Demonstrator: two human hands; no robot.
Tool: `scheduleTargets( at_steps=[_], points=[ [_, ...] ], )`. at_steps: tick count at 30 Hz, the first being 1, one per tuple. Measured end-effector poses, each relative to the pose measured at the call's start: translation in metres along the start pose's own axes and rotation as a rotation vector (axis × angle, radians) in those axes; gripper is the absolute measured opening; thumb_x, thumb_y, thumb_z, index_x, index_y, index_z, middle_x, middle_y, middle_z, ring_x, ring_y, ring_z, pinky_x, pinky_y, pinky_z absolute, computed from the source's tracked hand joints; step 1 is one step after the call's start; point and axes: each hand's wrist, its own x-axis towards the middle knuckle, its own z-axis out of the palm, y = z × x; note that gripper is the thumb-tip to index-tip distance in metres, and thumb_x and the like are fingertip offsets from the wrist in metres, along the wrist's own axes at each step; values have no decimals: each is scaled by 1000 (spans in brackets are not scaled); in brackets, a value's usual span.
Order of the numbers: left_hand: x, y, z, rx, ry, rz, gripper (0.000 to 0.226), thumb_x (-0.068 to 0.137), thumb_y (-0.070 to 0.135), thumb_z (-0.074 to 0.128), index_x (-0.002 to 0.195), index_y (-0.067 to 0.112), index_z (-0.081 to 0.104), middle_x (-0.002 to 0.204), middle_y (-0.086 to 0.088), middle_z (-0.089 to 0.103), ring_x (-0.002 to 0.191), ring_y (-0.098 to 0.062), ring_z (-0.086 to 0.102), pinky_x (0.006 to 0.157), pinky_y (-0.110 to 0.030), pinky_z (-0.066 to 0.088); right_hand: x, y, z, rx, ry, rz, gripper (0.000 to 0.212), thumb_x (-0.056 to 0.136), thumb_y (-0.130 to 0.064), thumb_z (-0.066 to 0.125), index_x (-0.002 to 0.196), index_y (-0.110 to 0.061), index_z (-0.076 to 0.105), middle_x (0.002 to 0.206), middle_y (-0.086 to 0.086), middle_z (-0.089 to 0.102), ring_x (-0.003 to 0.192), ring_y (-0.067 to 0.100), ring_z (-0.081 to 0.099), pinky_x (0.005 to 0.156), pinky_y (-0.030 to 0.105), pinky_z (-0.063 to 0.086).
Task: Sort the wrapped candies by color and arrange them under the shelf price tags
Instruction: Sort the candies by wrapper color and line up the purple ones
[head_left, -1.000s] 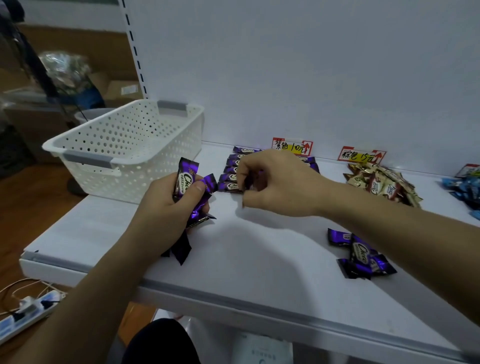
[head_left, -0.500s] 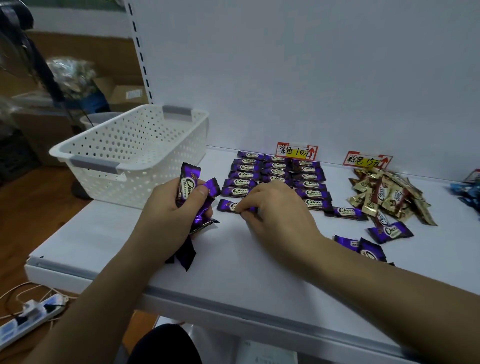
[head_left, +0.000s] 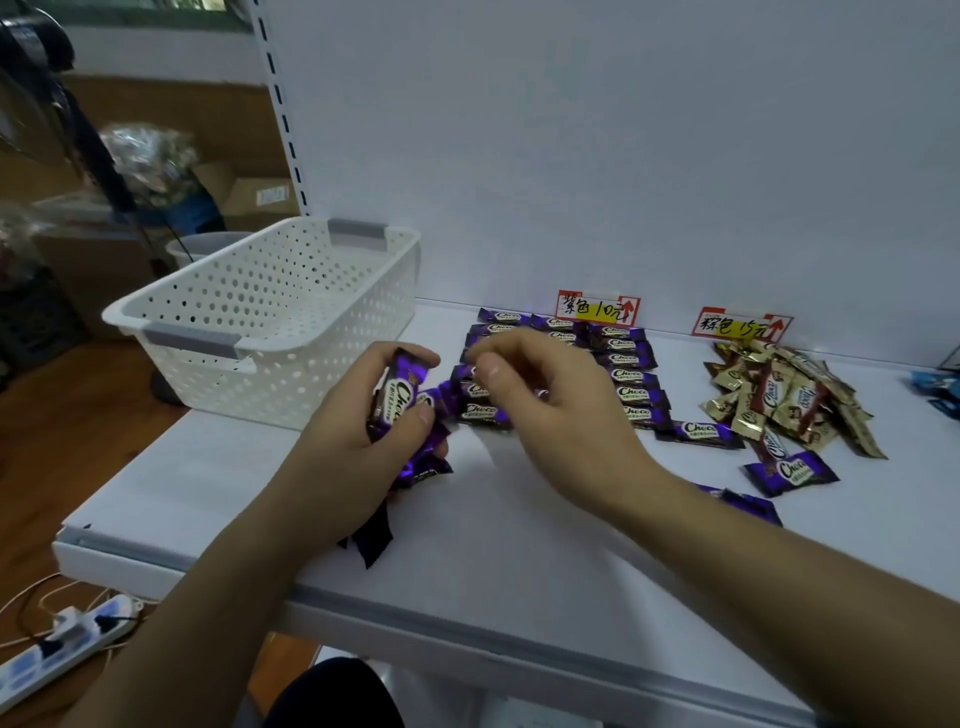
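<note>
Purple wrapped candies (head_left: 404, 415) sit bunched in the left hand (head_left: 358, 441), fingers and thumb curled closed around several of them, dark wrapper ends poking out below the palm over the white shelf (head_left: 493, 561); the right hand (head_left: 550, 405) hovers just beside it with fingers bent and thumb and forefinger nearly pinched (whether they grip a candy I cannot tell, the fingertips are blurred). A little right of the right forearm, two loose purple pieces (head_left: 748, 504) lie partly hidden, with one more purple candy (head_left: 789, 470) near them at the foot of the gold pile. Beyond the hands, rows of purple candies (head_left: 631, 374) lie flat in neat columns beneath the left price tag (head_left: 597, 307); a single one (head_left: 701, 432) sits off the end of the rows. A loose heap of gold and brown candies (head_left: 789, 400) lies under the second price tag (head_left: 740, 325). A white perforated basket (head_left: 270, 322) stands at the shelf's left end; blue candies (head_left: 940, 389) show at the right edge.
</note>
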Motion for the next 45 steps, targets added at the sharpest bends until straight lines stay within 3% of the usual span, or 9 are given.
scheduleTargets(
  at_steps=[3,6,13,18,25,33,36,40,45],
  points=[
    [-1,1,-2,-27,-103,21,47,96,-3,58,131,28,51,99,2,70,86,-19,72,74,-25,59,7,-12,-8,137,-245,102,11,93,-15,69,104,-15,72,83,9,72,69,17,65,60,27,53],
    [-2,3,-2,-23,-104,-5,54,95,-3,59,134,32,49,98,1,73,86,-22,73,74,-27,60,8,-10,-8,120,-230,124,12,91,-6,71,100,-13,74,78,7,73,64,10,66,59,18,50],
    [2,8,3,45,-18,-115,31,97,0,53,113,25,63,78,6,73,69,-8,71,60,-13,50,-5,3,-52,24,-146,168,17,93,-4,66,91,-19,71,69,5,71,63,14,69,60,30,53],
    [11,11,14,13,9,-197,18,99,4,54,100,15,68,63,4,69,50,-3,62,47,-15,45,-12,15,-89,-254,-291,173,30,98,-8,55,87,-30,74,78,9,69,74,31,61,68,43,50],
    [15,12,44,35,161,-114,15,100,21,57,89,16,65,67,5,67,55,-9,57,59,-39,51,-4,20,-86,-289,-239,-94,24,92,-4,67,92,-26,77,91,-13,69,85,6,64,75,18,50],
    [9,9,44,39,284,-93,11,100,17,56,94,19,64,68,12,67,56,-2,59,60,-39,56,-25,37,-95,-443,-280,-204,29,85,-4,61,85,-28,77,97,-16,73,91,0,67,78,14,49],
    [9,9,46,28,257,-100,11,100,15,55,94,18,63,65,14,65,55,-1,59,49,-23,52,-20,27,-93,-377,-215,-120,21,85,-7,64,89,-25,74,88,-16,70,81,-5,62,67,8,41],
    [8,8,46,27,242,-112,11,100,16,55,95,20,64,71,11,68,57,0,62,48,-19,51,-13,21,-76,-539,-441,-141,16,85,-32,74,100,-32,68,80,-26,57,80,-6,56,64,8,38],
    [8,6,46,24,226,-108,11,101,18,55,95,19,64,71,12,69,57,-1,62,49,-20,50,0,16,-70,-577,-626,-15,35,87,-26,70,120,-34,63,97,-17,61,80,-2,56,66,13,41]
  ],
)
